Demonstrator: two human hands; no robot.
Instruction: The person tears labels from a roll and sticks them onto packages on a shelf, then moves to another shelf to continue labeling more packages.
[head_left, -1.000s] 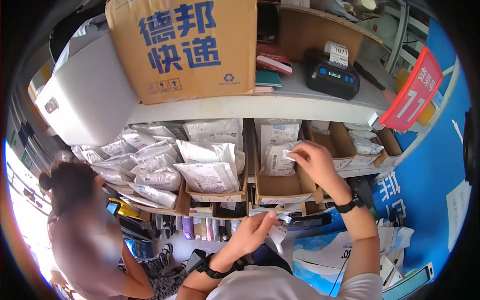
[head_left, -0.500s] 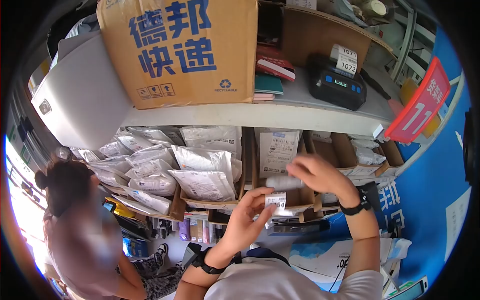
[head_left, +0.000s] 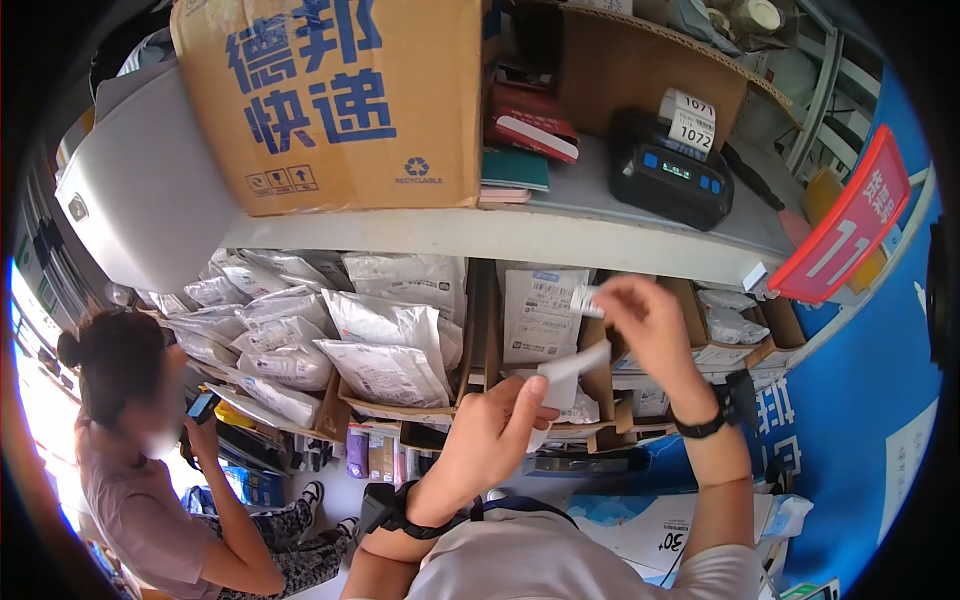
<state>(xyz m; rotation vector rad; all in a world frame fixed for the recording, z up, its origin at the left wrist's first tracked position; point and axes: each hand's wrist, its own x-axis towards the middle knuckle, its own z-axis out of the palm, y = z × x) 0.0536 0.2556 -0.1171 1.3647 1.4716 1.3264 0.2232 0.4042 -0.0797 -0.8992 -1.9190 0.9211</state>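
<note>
My left hand [head_left: 502,432] is closed on a white strip of labels [head_left: 576,368], its thumb pressed on top and the loose end sticking out to the right. My right hand [head_left: 645,322] is raised above and to the right of it. Its fingertips pinch a small printed label [head_left: 586,301], apart from the strip. Behind both hands, a white parcel with a printed sheet [head_left: 543,318] stands upright in a cardboard bin. The lower part of that bin is partly hidden by the strip.
Bins of white parcels [head_left: 385,365] line the lower shelf. Above, the shelf edge [head_left: 400,232] carries a large cardboard box [head_left: 330,185] and a black label printer [head_left: 668,178]. A red sign [head_left: 845,225] projects at right. A co-worker [head_left: 150,480] stands at left, holding a phone [head_left: 203,405].
My right hand has moved up and away from my left, now with a label in its fingertips. The numbered label no longer shows at my left hand. The co-worker has raised a phone.
</note>
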